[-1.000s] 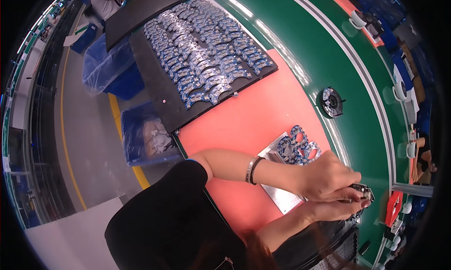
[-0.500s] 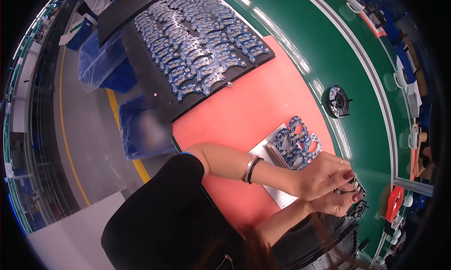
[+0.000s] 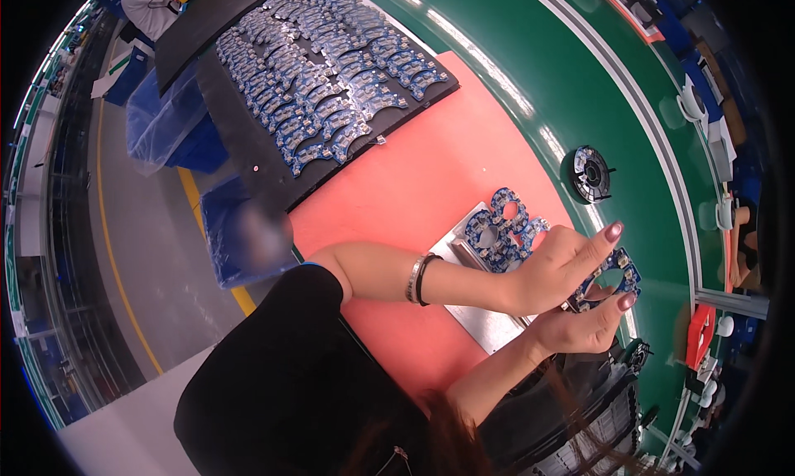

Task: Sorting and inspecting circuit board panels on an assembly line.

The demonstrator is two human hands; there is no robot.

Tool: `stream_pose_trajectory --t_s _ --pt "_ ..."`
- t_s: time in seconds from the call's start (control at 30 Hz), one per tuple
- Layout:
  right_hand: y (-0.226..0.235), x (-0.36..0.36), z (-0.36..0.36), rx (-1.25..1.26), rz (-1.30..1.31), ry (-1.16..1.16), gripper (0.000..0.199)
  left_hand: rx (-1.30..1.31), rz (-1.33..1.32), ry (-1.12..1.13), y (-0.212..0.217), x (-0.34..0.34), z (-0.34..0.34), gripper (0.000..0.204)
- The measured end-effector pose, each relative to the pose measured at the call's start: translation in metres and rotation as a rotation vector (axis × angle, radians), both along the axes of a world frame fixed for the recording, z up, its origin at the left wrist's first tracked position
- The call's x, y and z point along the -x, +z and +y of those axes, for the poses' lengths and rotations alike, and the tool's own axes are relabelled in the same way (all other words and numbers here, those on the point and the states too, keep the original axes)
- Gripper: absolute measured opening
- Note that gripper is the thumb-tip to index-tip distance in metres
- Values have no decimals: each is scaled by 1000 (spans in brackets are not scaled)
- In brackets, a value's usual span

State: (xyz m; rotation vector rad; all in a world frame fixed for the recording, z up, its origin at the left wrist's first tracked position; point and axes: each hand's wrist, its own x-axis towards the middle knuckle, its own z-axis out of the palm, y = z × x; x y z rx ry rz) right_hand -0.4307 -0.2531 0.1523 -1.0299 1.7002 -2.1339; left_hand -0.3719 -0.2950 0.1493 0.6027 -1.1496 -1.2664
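My left hand (image 3: 551,269), its wrist wearing a bracelet and a dark band, is closed at the left side of a blue ring-shaped circuit board (image 3: 627,267). My right hand (image 3: 584,329) grips the same board from below, its thumb at the lower rim. The board is tilted, showing its round opening and small parts. The fingers under it are mostly hidden. Left of my hands, several similar ring-shaped boards (image 3: 486,233) lie together on a metal block (image 3: 456,246) over a silver plate (image 3: 484,329).
Many blue curved boards cover a black mat (image 3: 240,153) on the pink work surface (image 3: 406,182). A black round part (image 3: 590,175) lies on the green belt (image 3: 551,79). Blue bins (image 3: 236,252) stand on the left. Black trays (image 3: 580,443) sit near my right arm.
My hands have spread slightly apart, the left thumb lifting upward. The board between them has turned so its ring face shows. The whole view has shifted a little.
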Motion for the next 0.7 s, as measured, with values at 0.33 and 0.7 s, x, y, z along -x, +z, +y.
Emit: stream_pose_trajectory --t_s 0.33,0.7 --pt "17 -17 -1 47 -195 149 58 -314 81 -345 27 -21 -4 67" --pt "33 -25 0 55 -253 261 56 -445 101 -445 35 -24 -7 69"
